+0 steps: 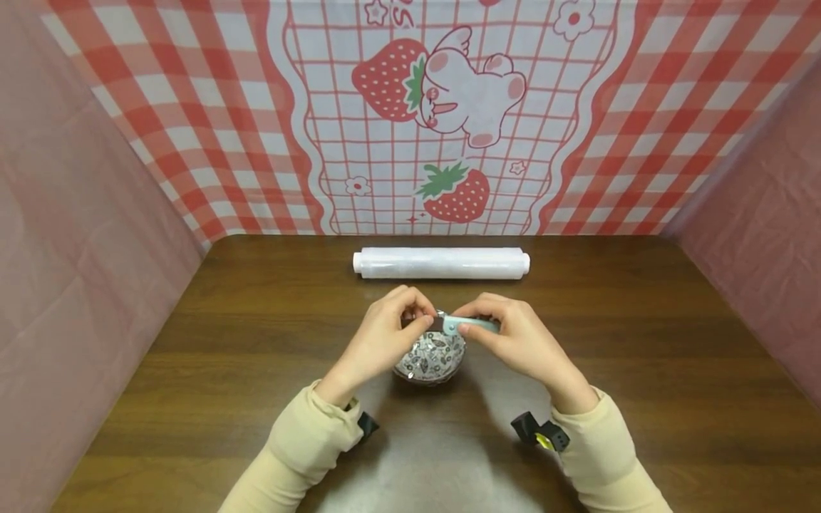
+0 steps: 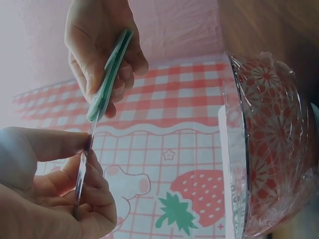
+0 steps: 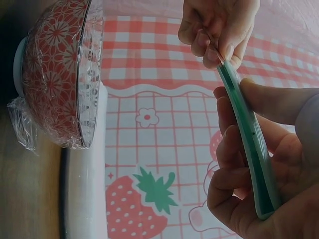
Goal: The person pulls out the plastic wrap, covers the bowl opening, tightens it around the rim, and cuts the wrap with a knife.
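A folding knife with a pale green handle (image 1: pixel 473 325) is held across the space above a bowl. My left hand (image 1: pixel 383 328) pinches its blade (image 2: pixel 82 167) between thumb and fingers. The handle (image 3: pixel 251 144) is gripped by my right hand (image 1: pixel 516 331), thumb on one side and fingers on the other. The blade stands out from the handle, partly hidden by the left fingers. Below both hands sits the bowl (image 1: pixel 428 362), wrapped in clear cling film. Its outside (image 2: pixel 266 134) has a red and white flower pattern; the inside looks grey and white.
Behind the bowl, a roll of cling film (image 1: pixel 442 263) lies sideways on the brown wooden table (image 1: pixel 256 370). A checked cloth with strawberries (image 1: pixel 237 107) hangs at the table's back edge. Pink cloth (image 1: pixel 83 214) covers both sides.
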{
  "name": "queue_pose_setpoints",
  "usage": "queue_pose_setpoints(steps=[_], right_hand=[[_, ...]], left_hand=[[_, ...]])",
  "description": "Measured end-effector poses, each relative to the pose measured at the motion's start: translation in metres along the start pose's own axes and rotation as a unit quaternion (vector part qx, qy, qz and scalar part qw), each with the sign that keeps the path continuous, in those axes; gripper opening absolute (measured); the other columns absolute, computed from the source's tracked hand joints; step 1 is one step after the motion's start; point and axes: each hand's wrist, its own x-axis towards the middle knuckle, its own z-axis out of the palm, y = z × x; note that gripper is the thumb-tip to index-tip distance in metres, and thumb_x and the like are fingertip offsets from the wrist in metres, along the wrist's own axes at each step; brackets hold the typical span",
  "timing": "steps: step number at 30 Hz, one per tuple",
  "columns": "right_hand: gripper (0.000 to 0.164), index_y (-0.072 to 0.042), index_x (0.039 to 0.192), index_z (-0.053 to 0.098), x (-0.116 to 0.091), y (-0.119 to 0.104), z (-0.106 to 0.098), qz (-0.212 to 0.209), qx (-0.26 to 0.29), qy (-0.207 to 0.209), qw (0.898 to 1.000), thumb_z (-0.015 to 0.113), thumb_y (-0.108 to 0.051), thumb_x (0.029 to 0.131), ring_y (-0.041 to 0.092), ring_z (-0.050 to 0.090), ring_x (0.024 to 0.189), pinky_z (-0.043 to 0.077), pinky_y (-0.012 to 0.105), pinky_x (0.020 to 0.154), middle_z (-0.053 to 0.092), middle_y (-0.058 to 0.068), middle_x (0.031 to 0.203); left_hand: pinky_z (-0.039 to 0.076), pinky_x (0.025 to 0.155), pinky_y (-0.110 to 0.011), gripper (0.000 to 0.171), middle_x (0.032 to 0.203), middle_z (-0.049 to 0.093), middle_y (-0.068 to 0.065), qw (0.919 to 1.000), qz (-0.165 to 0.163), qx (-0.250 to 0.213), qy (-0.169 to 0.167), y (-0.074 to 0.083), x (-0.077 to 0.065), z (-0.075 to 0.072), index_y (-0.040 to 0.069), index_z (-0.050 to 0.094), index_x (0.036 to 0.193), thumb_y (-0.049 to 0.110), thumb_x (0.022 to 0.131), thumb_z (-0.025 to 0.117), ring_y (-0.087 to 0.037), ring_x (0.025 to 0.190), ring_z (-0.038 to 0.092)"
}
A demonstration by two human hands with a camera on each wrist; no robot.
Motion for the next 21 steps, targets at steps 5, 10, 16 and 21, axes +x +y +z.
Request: queue_pose_setpoints(steps=[5, 10, 16, 21], right_hand=[[0.014, -0.016, 0.093, 0.07, 0.0, 0.001, 0.001, 0.008, 0.002, 0.012, 1.0, 0.069, -0.013, 0.08, 0.007, 0.053, 0.073, 0.044, 0.024, 0.062, 0.065, -0.009, 0.085], [0.012, -0.015, 0.094, 0.069, 0.002, 0.001, 0.004, 0.018, 0.008, 0.026, 0.999, 0.067, -0.015, 0.082, 0.006, 0.056, 0.079, 0.047, 0.028, 0.067, 0.066, -0.007, 0.088], [0.012, -0.014, 0.094, 0.068, 0.003, 0.0, 0.006, 0.046, 0.022, 0.029, 0.998, 0.066, -0.016, 0.083, 0.007, 0.057, 0.083, 0.047, 0.026, 0.071, 0.066, -0.006, 0.09], [0.014, -0.013, 0.096, 0.067, 0.003, 0.001, 0.009, 0.06, 0.028, 0.035, 0.997, 0.065, -0.017, 0.084, 0.007, 0.058, 0.085, 0.046, 0.024, 0.072, 0.066, -0.004, 0.092]], left_hand=[[0.043, 0.066, -0.022, 0.006, 0.078, 0.052, 0.003, 0.9999, -0.004, -0.009, 0.013, 0.001, -0.001, 0.002, 0.012, 0.062, 0.083, 0.007, 0.082, 0.062, -0.008, 0.073, 0.049], [0.044, 0.067, -0.023, 0.005, 0.08, 0.055, 0.001, 0.9986, -0.023, -0.029, 0.039, 0.0, 0.0, 0.006, 0.01, 0.063, 0.083, 0.006, 0.081, 0.061, -0.009, 0.074, 0.05], [0.044, 0.064, -0.022, 0.006, 0.079, 0.056, 0.0, 0.9966, -0.037, -0.035, 0.065, -0.002, 0.0, 0.011, 0.01, 0.063, 0.083, 0.005, 0.08, 0.062, -0.009, 0.071, 0.05], [0.043, 0.062, -0.022, 0.006, 0.079, 0.056, 0.0, 0.9932, -0.063, -0.057, 0.08, -0.002, 0.001, 0.015, 0.01, 0.063, 0.083, 0.005, 0.08, 0.062, -0.01, 0.07, 0.05]])
